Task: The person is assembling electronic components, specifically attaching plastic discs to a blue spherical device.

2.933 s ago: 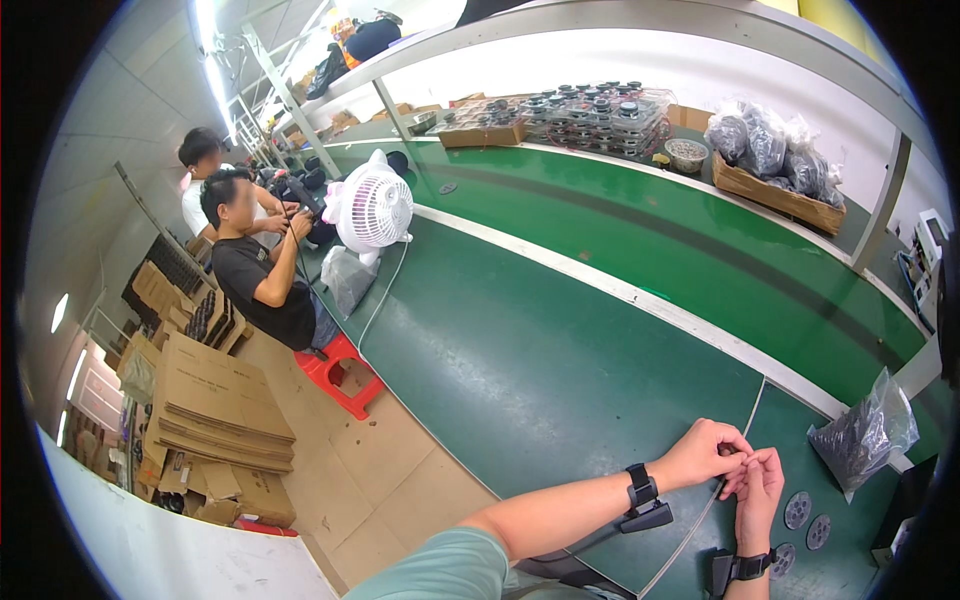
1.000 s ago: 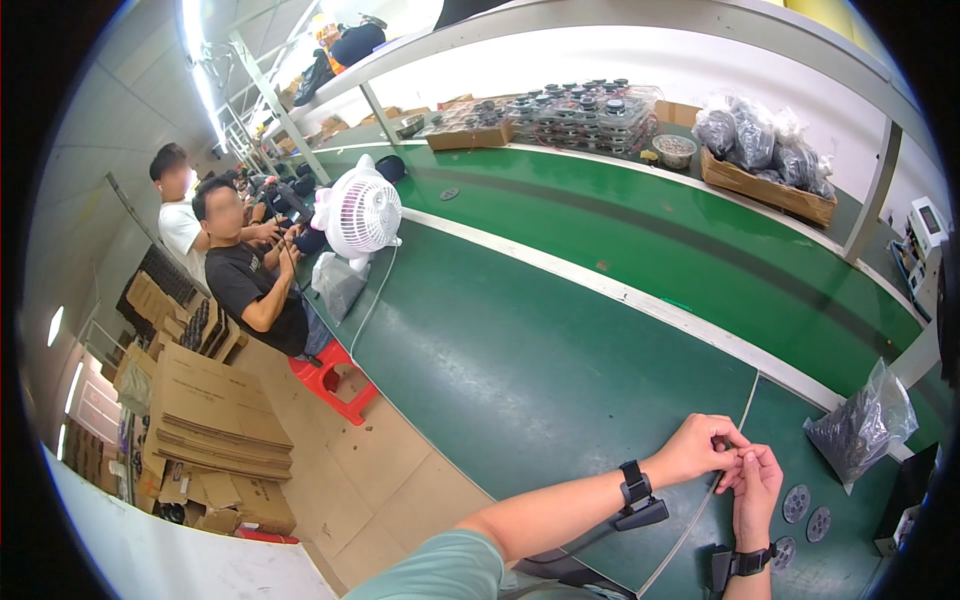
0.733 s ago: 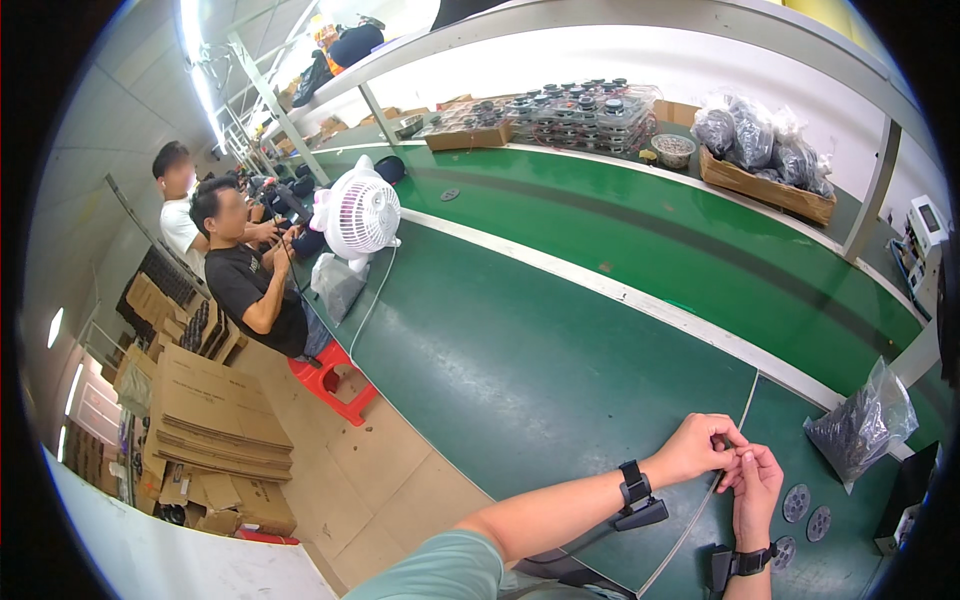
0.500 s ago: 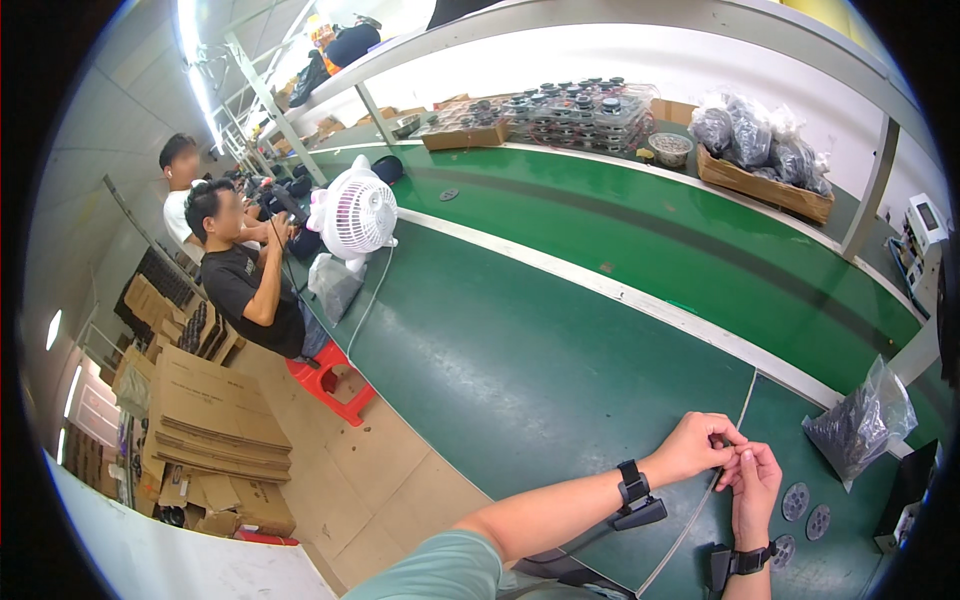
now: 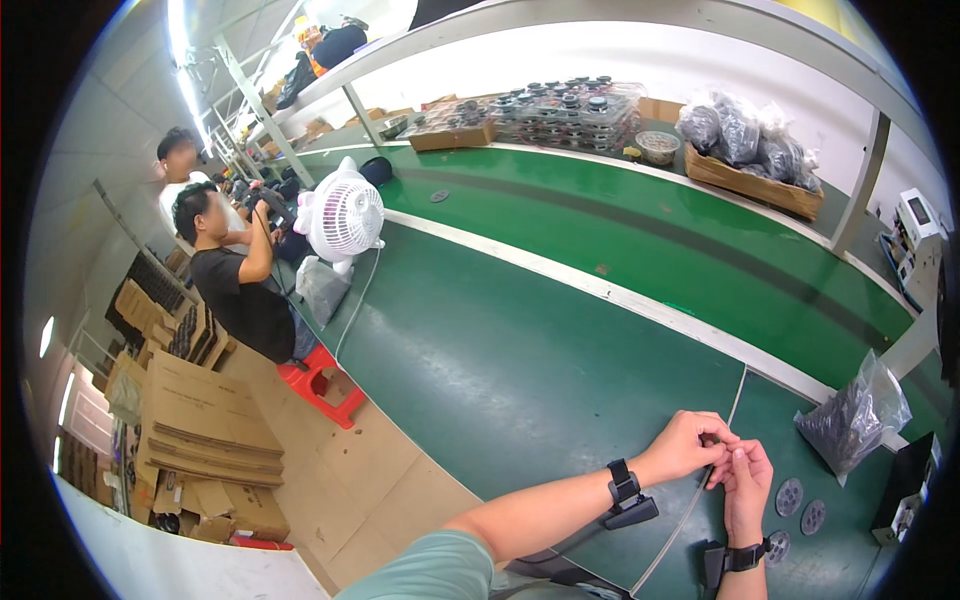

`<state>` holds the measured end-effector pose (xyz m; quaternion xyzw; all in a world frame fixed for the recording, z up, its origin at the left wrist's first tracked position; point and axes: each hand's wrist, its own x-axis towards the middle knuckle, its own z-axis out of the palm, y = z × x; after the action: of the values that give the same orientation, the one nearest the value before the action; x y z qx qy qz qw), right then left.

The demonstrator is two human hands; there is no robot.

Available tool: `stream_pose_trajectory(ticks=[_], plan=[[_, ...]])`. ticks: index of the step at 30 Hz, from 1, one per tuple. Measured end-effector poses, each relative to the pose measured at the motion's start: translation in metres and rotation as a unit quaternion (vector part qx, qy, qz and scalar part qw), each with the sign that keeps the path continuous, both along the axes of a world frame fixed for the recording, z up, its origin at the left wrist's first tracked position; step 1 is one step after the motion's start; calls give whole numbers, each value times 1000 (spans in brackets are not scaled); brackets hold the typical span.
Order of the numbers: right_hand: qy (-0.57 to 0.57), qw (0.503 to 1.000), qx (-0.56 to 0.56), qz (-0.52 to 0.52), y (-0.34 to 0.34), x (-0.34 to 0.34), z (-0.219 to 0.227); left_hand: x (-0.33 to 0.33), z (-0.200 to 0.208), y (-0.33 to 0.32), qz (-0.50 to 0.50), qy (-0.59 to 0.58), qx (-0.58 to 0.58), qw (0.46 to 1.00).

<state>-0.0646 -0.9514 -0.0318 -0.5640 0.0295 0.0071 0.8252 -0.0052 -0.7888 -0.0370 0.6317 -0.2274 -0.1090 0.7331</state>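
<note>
Left hand (image 5: 690, 442) and right hand (image 5: 742, 478) met at the fingertips — couldn't tell whether either pinched anything. Light, steady touch seemed best — right wrist off the grey discs (image 5: 789, 497).

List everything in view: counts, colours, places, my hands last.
Workbench: one, green, centre
Perforated discs: three, grey, lower right
Clear bag: one, dark contents, right
Box: one, black, right edge
Fan: one, white, upper left
Second bag: one, greyish, beside fan
Strip: one, brighter green, beyond workbench
Lone disc: one, grey, on strip
Trays: several, clear, behind strip
Bowl: one, pale, beside trays
Carton: one, brown, upper right
Device: one, white, right edge
Stool: one, red, left
Co-workers: two, black, white tops, left
Cardboard stack: one, brown, lower left
Wristbands: two, black, both wrists
Left hand: one, bare, lower right
Right hand: one, bare, beside it
</note>
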Motion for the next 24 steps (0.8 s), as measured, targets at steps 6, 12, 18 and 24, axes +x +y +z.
stream_pose_trajectory(ticks=[6, 12, 18, 24], plan=[[3, 1000, 12, 1, -1, 0, -1, 1, -1, 0, -6, -9, -4, 1000], [3, 1000, 14, 1, -2, 0, -3, 1, 1, 0, -11, -1, -3, 1000], [7, 1000, 1, 11, -2, 0, -2, 0, 1, -1, -28, 66, 22, 997], [11, 1000, 3, 20, -3, 0, -1, 2, -3, -3, 0, 91, -26, 996]])
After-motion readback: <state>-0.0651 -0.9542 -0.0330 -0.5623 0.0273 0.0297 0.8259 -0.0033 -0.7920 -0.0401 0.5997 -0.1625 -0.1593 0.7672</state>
